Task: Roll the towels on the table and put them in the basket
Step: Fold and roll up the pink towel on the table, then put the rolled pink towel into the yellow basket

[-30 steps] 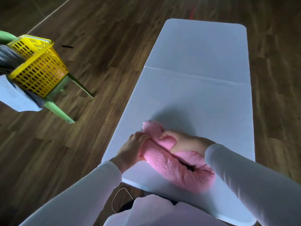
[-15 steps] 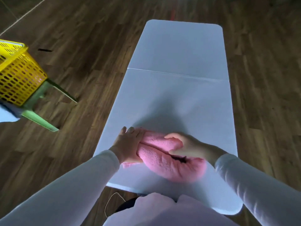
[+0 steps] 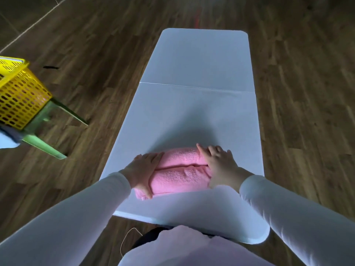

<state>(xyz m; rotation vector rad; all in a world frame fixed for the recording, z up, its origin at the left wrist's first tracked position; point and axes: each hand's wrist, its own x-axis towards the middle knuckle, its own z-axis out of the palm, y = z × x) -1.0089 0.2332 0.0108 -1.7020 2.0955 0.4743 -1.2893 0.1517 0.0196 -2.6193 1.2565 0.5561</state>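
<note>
Pink towel (image 3: 180, 170) is sitting near the front edge of the white table (image 3: 192, 116), and it's looking a lot tidier than a second ago. Back then it was lying diagonally, with the right hand curled over the top. Now it's lying straight across and both hands are pressing flat on it. The left hand (image 3: 143, 169) is covering the left end with its fingers stretched out. The right hand (image 3: 221, 163) is doing the same on the right end, fingers straight and a bit spread, so neither is actually gripping anything.

Guessing the rolling is pretty much wrapping up and the person is just squaring the bundle before carrying it over. The yellow basket (image 3: 17, 96) is waiting well off to the left on a green stool (image 3: 44, 144).

Material-wise, the towel is looking thick and fluffy, a chunky sausage shape with a crease running lengthwise between two plump layers. The tabletop is looking smooth and hard, with rounded corners and a fold line across the middle. The basket is looking like rigid plastic, full of little slots.
</note>
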